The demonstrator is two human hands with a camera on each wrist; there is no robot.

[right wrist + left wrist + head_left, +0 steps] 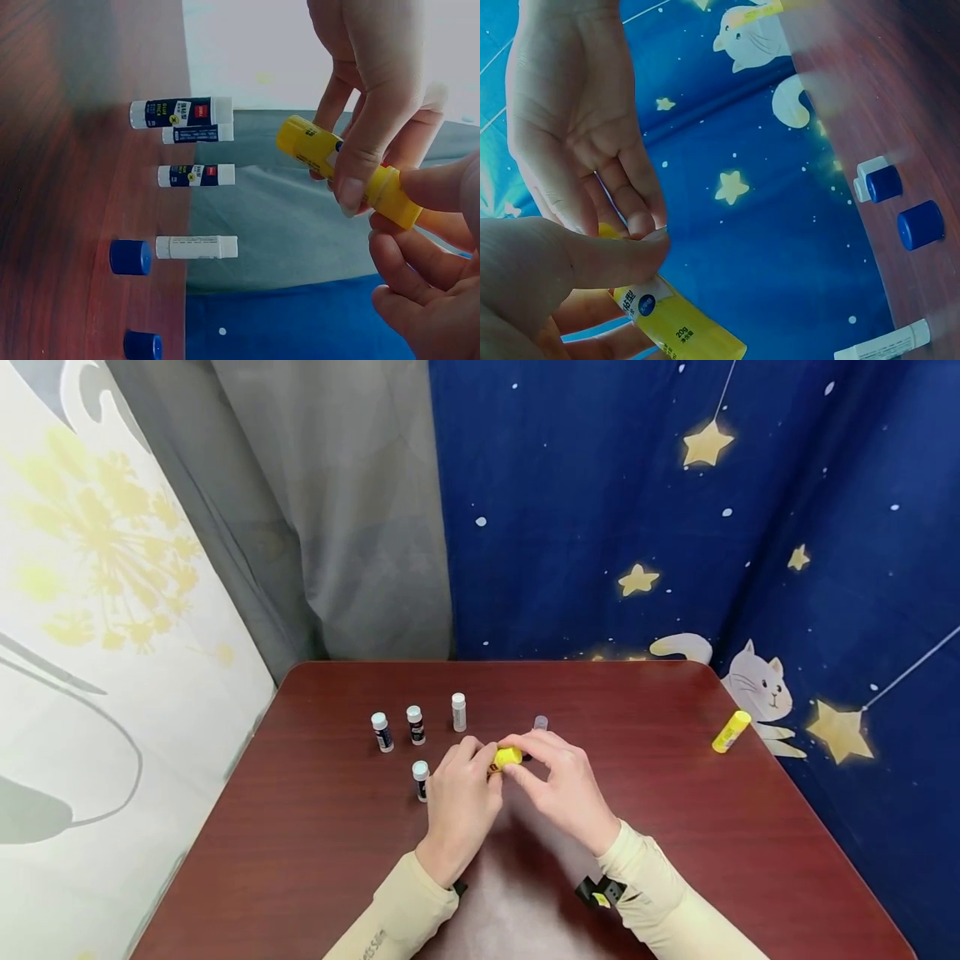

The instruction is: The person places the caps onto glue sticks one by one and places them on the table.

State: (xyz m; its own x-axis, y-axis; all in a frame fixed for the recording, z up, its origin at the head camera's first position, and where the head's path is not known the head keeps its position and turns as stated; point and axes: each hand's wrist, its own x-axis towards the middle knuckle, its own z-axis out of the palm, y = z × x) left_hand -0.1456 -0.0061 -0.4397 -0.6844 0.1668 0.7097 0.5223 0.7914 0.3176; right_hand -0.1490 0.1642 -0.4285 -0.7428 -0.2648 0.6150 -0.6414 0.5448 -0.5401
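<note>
Held aloft over the table is a yellow glue stick (311,146), tilted, with printing on its barrel. My left hand (462,802) grips the barrel between thumb and fingers. At the other end, the thumb and fingertips of my right hand (558,781) pinch the yellow end piece (397,210). In the right wrist view a pale ring shows just above that end piece. The left thumb (615,259) lies across the barrel in the left wrist view, covering part of the label.
Dark-labelled glue sticks with white ends (382,732) (416,726) (421,782) stand left of the hands. A white-labelled one (459,712) stands behind. Two blue caps (130,257) (142,346) rest on the table. Another yellow glue stick (731,732) stands far right near the table edge.
</note>
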